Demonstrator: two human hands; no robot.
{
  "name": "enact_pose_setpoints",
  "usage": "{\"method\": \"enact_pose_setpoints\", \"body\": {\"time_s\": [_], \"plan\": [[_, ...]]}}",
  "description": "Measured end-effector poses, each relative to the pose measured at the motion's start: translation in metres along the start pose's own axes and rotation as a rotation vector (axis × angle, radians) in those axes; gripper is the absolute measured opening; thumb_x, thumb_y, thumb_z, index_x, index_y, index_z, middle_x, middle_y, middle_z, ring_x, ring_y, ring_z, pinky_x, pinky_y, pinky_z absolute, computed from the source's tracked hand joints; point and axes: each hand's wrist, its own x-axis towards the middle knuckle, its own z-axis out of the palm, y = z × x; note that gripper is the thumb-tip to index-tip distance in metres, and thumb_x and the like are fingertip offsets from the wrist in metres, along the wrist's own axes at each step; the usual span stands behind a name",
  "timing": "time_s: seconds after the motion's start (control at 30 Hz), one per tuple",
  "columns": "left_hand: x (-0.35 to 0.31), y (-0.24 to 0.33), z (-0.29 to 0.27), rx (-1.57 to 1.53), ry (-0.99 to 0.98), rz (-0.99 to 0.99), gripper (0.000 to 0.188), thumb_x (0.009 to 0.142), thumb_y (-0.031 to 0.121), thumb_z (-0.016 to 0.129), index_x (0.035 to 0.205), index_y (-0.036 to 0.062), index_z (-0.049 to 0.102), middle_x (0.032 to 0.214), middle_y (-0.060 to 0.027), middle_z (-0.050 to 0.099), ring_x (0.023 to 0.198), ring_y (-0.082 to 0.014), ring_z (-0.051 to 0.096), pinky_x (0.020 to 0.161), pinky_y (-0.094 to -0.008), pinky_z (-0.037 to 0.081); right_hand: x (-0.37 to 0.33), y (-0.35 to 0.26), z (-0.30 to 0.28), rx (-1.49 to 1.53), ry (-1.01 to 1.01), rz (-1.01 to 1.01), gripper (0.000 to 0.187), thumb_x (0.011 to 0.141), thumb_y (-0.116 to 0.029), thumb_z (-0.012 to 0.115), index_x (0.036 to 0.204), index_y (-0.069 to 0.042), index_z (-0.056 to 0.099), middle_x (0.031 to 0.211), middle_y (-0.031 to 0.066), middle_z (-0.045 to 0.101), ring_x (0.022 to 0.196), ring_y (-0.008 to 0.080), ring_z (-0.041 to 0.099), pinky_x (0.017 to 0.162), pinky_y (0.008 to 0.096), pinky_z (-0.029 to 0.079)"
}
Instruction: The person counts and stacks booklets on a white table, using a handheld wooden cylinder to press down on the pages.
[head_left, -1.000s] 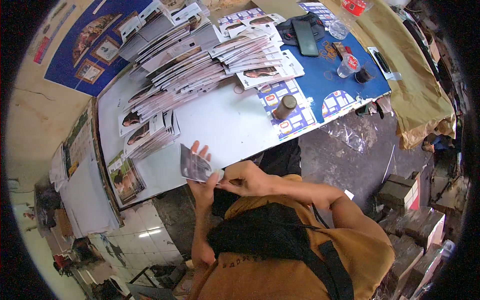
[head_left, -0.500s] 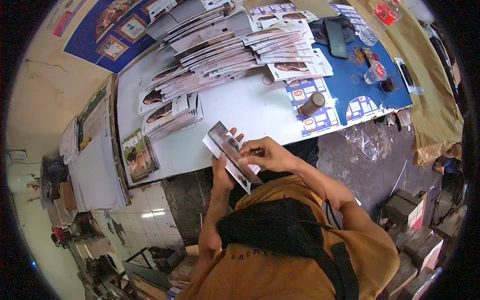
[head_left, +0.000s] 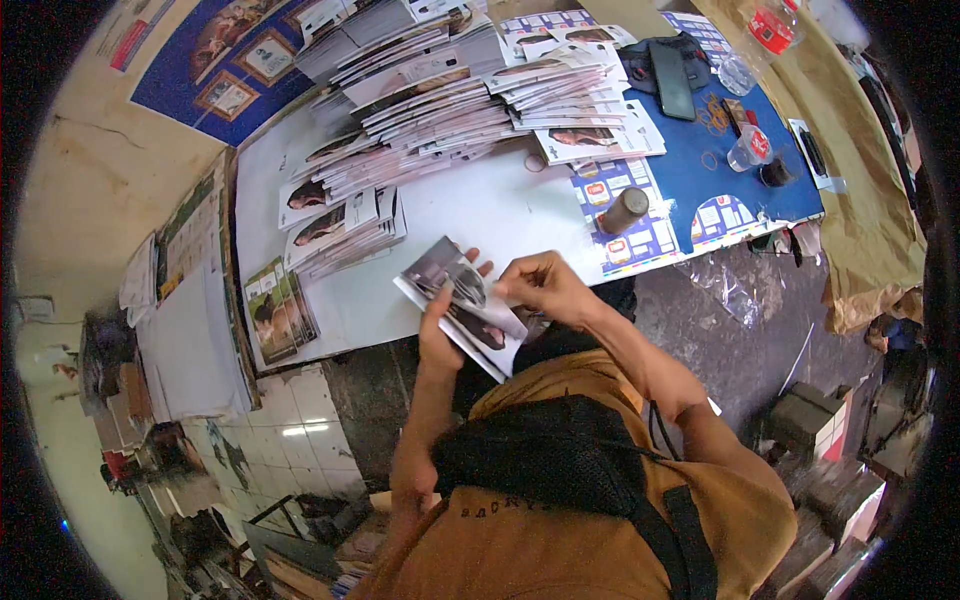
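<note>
My left hand (head_left: 438, 338) grips a glossy printed booklet (head_left: 468, 325) above the table's near edge, its thumb across the upper face and its fingers behind. Dark photo images and a white border show on the booklet, which is tilted. At its right edge my right hand (head_left: 550, 288) is closed in a pinch, the fingertips against the paper. Beyond the hands, long stacks of similar white booklets (head_left: 430, 120) lie fanned over the table. A smaller stack (head_left: 345, 232) sits at their near left end.
Green-brown printed cards (head_left: 277, 312) lie at the near left corner of the white table (head_left: 480, 215). On the right are a brown cylinder (head_left: 625, 210), a phone (head_left: 671, 78), rubber bands (head_left: 714, 115), a plastic cup (head_left: 750, 148) and a red-labelled bottle (head_left: 775, 25). Cartons (head_left: 808, 420) stand on the floor.
The booklet has turned and spread wider, showing more of its printed face. My right hand has shifted slightly right and up, toward the booklet's edge, and its fingers have curled in.
</note>
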Motion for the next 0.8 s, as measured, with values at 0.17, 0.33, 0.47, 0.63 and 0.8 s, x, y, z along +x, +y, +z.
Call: {"method": "enact_pose_setpoints", "body": {"time_s": [0.17,0.33,0.47,0.63,0.8], "plan": [[0.024,0.043,-0.017,0.409,-0.026,0.241,0.084,0.086,0.020,0.069,0.156,0.0060,0.024,0.153,-0.0200,0.039,0.141,-0.0373,0.039,0.118,-0.0549,0.033,0.008,-0.022,-0.014,-0.263,0.093,-0.118,0.023,0.090,-0.020,0.077,0.104,-0.002,0.075,0.060,-0.0003,0.054,0.056,0.0038,0.039,0.049,0.0271,0.032],[0.034,0.042,0.007,0.512,-0.026,0.321,0.080,0.088,0.018,0.067,0.154,0.0033,0.024,0.150,-0.0209,0.040,0.138,-0.0362,0.042,0.115,-0.0531,0.038,0.009,-0.033,0.013,-0.405,-0.041,-0.202,0.033,0.087,-0.024,0.079,0.111,-0.003,0.073,0.057,0.0008,0.048,0.053,0.0059,0.038,0.048,0.0282,0.032],[0.027,0.046,-0.008,0.053,-0.101,-0.016,0.064,0.094,0.026,0.061,0.147,0.0005,0.035,0.130,-0.0198,0.058,0.110,-0.0314,0.064,0.097,-0.0527,0.053,0.037,0.019,-0.005,-0.183,0.088,-0.356,0.018,0.094,-0.015,0.070,0.103,0.000,0.075,0.056,-0.0048,0.049,0.054,0.0011,0.040,0.048,0.0234,0.029],[0.025,0.068,-0.044,0.011,0.011,-0.079,0.048,0.093,0.025,0.058,0.131,-0.0026,0.050,0.111,-0.0145,0.067,0.097,-0.0290,0.068,0.090,-0.0432,0.055,0.036,-0.020,-0.031,-0.092,0.086,-0.007,0.028,0.103,-0.032,0.058,0.101,-0.004,0.062,0.068,0.0063,0.066,0.055,0.0102,0.057,0.051,0.0266,0.045],[0.028,0.092,0.013,1.523,-0.491,0.421,0.092,0.065,0.012,0.064,0.152,0.0018,0.035,0.156,-0.0204,0.038,0.148,-0.0378,0.031,0.122,-0.0528,0.020,0.056,0.000,-0.057,0.029,0.163,-0.029,0.037,0.102,-0.041,0.057,0.108,-0.005,0.064,0.101,0.0137,0.072,0.087,0.0145,0.069,0.070,0.0270,0.052]]}}
